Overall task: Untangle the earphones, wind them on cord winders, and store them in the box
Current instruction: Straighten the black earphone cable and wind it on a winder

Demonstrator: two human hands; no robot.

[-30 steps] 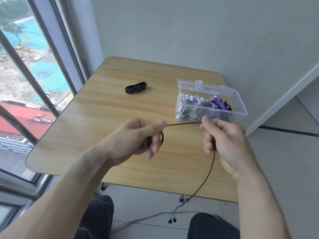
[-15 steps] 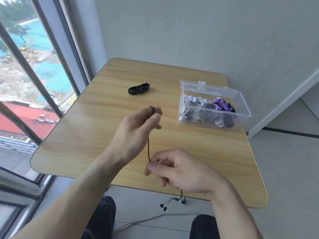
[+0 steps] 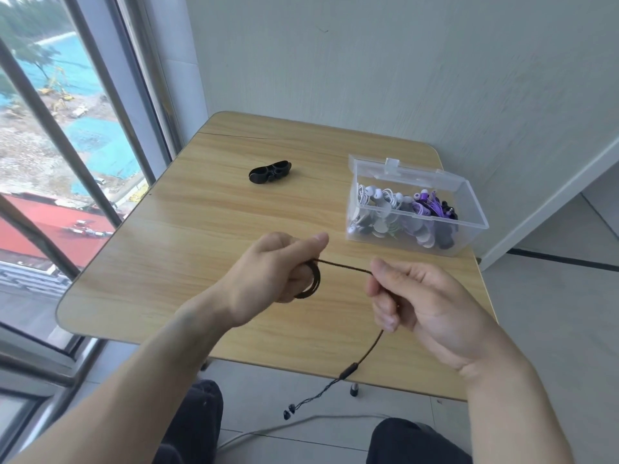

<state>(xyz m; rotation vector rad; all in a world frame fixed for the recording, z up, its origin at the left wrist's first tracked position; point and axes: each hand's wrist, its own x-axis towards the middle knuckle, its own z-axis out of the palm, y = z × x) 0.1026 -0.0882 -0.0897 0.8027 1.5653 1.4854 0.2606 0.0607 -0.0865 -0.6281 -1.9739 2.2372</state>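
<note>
My left hand [image 3: 274, 269] pinches the coiled earphone cord [image 3: 345, 266], my right hand [image 3: 412, 303] pinches its slack; beyond lie a black winder [image 3: 270, 172] and the clear box [image 3: 415, 205] on the wooden bench [image 3: 187, 236].

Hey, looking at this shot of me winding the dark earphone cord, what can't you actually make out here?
- Head view: how many loops of cord there are; the left hand covers most of the coil.
- Head view: whether the coil sits on a winder or just on the fingers; the left hand hides it.
- Head view: the cord's stretch inside the right hand; curled fingers cover it.
- Head view: how many earphones the box holds; they are piled and small.
</note>
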